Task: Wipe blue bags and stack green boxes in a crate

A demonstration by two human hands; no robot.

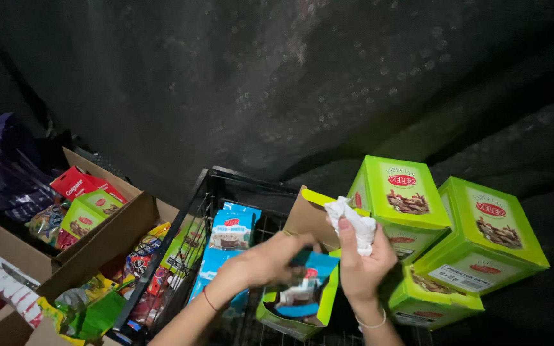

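Left hand (pixel 261 263) inside open green box (pixel 296 301), right hand (pixel 360 259) just beside — gripping crumpled white paper (pixel 354 224)

Closed green boxes (pixel 411 205) at three o'clock: three, stacked; one open green box (pixel 296 307) at six o'clock; two more small green boxes (pixel 84 221) at nine o'clock. Blue snack packets (pixel 233 227) near centre: two clear, others beneath uncountable. One cardboard carton (pixel 107 240), one wire basket (pixel 222 179), one red box (pixel 75 184), one crumpled white paper (pixel 354 224).
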